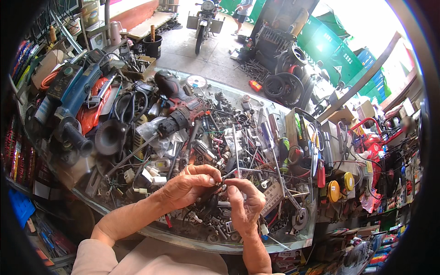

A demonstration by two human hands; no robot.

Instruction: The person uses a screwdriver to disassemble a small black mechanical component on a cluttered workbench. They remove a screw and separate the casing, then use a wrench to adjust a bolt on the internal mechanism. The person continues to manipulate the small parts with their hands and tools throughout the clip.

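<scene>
My left hand (pixel 193 185) is closed, with thumb and forefinger pinching a small dark part (pixel 220 187) at the front of the cluttered bench. Close beside it on the right is my right hand (pixel 246 201), its thumb and forefinger drawn together at the same spot. What exactly the right fingertips grip is too small to make out. Below the fingers a black piece (pixel 209 204) shows, partly covered by the left hand; I cannot tell whether it is joined to the small part. Nuts, bearings and loose fittings lie under and around both hands.
A cordless drill (pixel 183 114) lies across the heap beyond my hands. Blue power tools (pixel 80 91) crowd the left side. At the right stand scissors (pixel 315 146) and a red-handled tool (pixel 321 176). A motorcycle (pixel 206 20) and a person (pixel 241 13) are beyond the bench, near tyres (pixel 288 87).
</scene>
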